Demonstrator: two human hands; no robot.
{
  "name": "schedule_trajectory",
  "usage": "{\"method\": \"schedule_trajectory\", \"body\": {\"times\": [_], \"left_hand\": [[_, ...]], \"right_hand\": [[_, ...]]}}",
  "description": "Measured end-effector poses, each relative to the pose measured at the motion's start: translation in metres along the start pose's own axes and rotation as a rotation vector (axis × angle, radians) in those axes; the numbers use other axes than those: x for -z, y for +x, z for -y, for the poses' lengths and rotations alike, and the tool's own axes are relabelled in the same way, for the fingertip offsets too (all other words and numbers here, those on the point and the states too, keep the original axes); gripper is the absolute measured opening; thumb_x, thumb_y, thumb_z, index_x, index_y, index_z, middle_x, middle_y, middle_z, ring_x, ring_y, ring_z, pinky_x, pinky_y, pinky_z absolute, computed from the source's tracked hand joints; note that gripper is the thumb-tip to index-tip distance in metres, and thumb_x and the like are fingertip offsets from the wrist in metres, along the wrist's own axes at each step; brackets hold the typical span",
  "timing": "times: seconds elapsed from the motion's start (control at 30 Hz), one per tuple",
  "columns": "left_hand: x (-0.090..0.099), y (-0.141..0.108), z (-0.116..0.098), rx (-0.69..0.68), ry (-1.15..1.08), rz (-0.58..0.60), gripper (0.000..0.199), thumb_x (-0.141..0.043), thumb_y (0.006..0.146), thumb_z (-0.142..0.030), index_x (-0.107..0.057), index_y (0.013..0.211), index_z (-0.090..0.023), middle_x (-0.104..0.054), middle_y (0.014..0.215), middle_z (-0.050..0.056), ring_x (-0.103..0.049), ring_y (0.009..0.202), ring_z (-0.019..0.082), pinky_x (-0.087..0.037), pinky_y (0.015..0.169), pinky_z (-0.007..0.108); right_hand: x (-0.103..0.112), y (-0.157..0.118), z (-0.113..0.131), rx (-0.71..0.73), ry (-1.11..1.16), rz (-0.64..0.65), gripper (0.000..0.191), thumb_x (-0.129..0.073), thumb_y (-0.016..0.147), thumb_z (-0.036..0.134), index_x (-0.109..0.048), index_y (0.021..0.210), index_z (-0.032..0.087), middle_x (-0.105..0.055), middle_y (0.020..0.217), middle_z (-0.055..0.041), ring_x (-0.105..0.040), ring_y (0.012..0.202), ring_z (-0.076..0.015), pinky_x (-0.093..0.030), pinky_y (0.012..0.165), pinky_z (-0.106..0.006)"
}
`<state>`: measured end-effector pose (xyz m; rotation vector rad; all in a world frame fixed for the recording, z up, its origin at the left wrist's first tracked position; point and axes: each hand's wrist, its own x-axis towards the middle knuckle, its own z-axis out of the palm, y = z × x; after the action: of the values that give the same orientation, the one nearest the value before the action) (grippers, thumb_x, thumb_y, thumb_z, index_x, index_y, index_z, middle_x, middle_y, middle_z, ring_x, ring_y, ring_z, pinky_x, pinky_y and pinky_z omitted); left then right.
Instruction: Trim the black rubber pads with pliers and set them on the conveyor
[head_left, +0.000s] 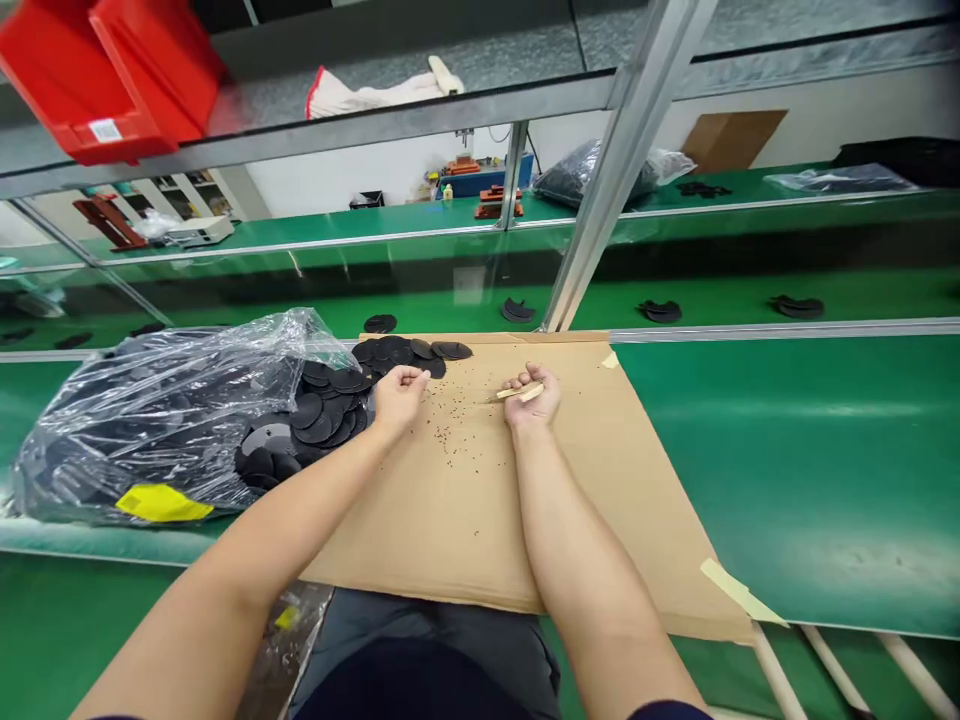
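My left hand [400, 396] is above the cardboard sheet [450, 530], its thumb and fingertips pinched together. Whatever may be between them is too small to make out. Just behind and left of it lies a pile of thin black discs [322, 415], spilling from a clear plastic bag [172, 400]. My right hand [536, 398] is turned palm up, its fingers curled around a thin pointed tool with a tan, two-part handle [531, 391]. The tool's tip points left. Tiny dark bits [444, 435] are scattered over the cardboard between my hands.
A metal post [600, 210] rises behind the cardboard. Small stacks of black pieces [517, 311] lie along the green belt [720, 290] beyond. Overhead, a shelf holds a red bin [112, 80] and a white glove [375, 95]. Tape [739, 592] marks the cardboard's right corner.
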<state>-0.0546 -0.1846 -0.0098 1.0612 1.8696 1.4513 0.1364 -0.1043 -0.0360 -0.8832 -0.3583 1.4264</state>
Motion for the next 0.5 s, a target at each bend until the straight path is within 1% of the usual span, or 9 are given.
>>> {"method": "schedule_trajectory", "body": {"times": [0.07, 0.1, 0.17, 0.2, 0.23, 0.3, 0.37, 0.43, 0.5], "left_hand": [[-0.004, 0.010, -0.008, -0.047, 0.080, -0.002, 0.022, -0.064, 0.075, -0.038, -0.061, 0.077, -0.016, -0.056, 0.062, -0.001, -0.047, 0.053, 0.010, -0.038, 0.054, 0.023], [-0.008, 0.016, -0.013, -0.067, 0.124, -0.001, 0.022, -0.064, 0.076, -0.039, -0.062, 0.076, -0.017, -0.057, 0.061, -0.001, -0.048, 0.053, 0.010, -0.038, 0.055, 0.023], [-0.021, 0.031, -0.020, -0.093, 0.224, 0.010, 0.019, -0.063, 0.076, -0.037, -0.063, 0.075, -0.017, -0.059, 0.063, -0.001, -0.051, 0.057, 0.012, -0.040, 0.059, 0.024], [-0.029, 0.040, -0.023, -0.096, 0.274, 0.022, 0.017, -0.063, 0.076, -0.035, -0.063, 0.075, -0.018, -0.060, 0.064, 0.000, -0.053, 0.059, 0.012, -0.040, 0.061, 0.024], [-0.040, 0.050, -0.026, -0.092, 0.321, 0.042, 0.015, -0.064, 0.076, -0.033, -0.064, 0.075, -0.018, -0.062, 0.066, 0.000, -0.055, 0.061, 0.013, -0.041, 0.062, 0.025], [-0.064, 0.071, -0.032, -0.086, 0.396, 0.092, 0.010, -0.064, 0.076, -0.028, -0.064, 0.078, -0.018, -0.065, 0.072, 0.002, -0.058, 0.066, 0.015, -0.042, 0.065, 0.026], [-0.092, 0.093, -0.037, -0.121, 0.462, 0.150, 0.010, -0.063, 0.077, -0.026, -0.065, 0.082, -0.018, -0.067, 0.079, 0.003, -0.060, 0.073, 0.016, -0.043, 0.070, 0.027], [-0.121, 0.114, -0.040, -0.180, 0.532, 0.206, 0.013, -0.063, 0.078, -0.027, -0.064, 0.088, -0.018, -0.069, 0.087, 0.006, -0.061, 0.081, 0.018, -0.044, 0.076, 0.029], [-0.151, 0.132, -0.042, -0.221, 0.604, 0.267, 0.019, -0.063, 0.079, -0.030, -0.063, 0.093, -0.018, -0.068, 0.096, 0.010, -0.061, 0.090, 0.021, -0.044, 0.082, 0.031]], "right_hand": [[-0.005, -0.006, -0.002, 0.141, -0.102, -0.093, 0.020, -0.058, 0.074, 0.039, -0.048, 0.077, 0.021, -0.037, 0.055, 0.0087, -0.037, 0.046, -0.0102, -0.036, 0.049, -0.024], [-0.007, -0.010, -0.003, 0.239, -0.199, -0.142, 0.023, -0.060, 0.073, 0.040, -0.049, 0.079, 0.021, -0.040, 0.058, 0.0077, -0.040, 0.049, -0.0108, -0.038, 0.052, -0.024], [-0.011, -0.019, -0.006, 0.458, -0.487, -0.204, 0.031, -0.064, 0.072, 0.045, -0.053, 0.086, 0.019, -0.048, 0.064, 0.0046, -0.047, 0.057, -0.0126, -0.042, 0.061, -0.027], [-0.012, -0.023, -0.009, 0.546, -0.634, -0.211, 0.036, -0.065, 0.071, 0.046, -0.055, 0.091, 0.018, -0.051, 0.069, 0.0024, -0.050, 0.061, -0.0140, -0.044, 0.066, -0.029], [-0.012, -0.026, -0.012, 0.602, -0.747, -0.201, 0.042, -0.067, 0.070, 0.047, -0.055, 0.096, 0.016, -0.055, 0.074, -0.0003, -0.052, 0.066, -0.0157, -0.045, 0.070, -0.031], [-0.012, -0.028, -0.018, 0.635, -0.856, -0.161, 0.051, -0.072, 0.065, 0.045, -0.055, 0.102, 0.015, -0.059, 0.088, -0.0069, -0.056, 0.078, -0.0197, -0.046, 0.077, -0.034], [-0.010, -0.027, -0.023, 0.628, -0.880, -0.166, 0.051, -0.073, 0.063, 0.043, -0.055, 0.101, 0.015, -0.059, 0.096, -0.0107, -0.056, 0.086, -0.0221, -0.046, 0.080, -0.036], [-0.009, -0.024, -0.026, 0.594, -0.847, -0.219, 0.044, -0.071, 0.066, 0.043, -0.055, 0.097, 0.015, -0.059, 0.092, -0.0092, -0.056, 0.085, -0.0215, -0.046, 0.079, -0.036], [-0.008, -0.024, -0.026, 0.561, -0.793, -0.278, 0.039, -0.068, 0.070, 0.044, -0.056, 0.095, 0.016, -0.058, 0.086, -0.0058, -0.056, 0.079, -0.0192, -0.046, 0.074, -0.033]]}}
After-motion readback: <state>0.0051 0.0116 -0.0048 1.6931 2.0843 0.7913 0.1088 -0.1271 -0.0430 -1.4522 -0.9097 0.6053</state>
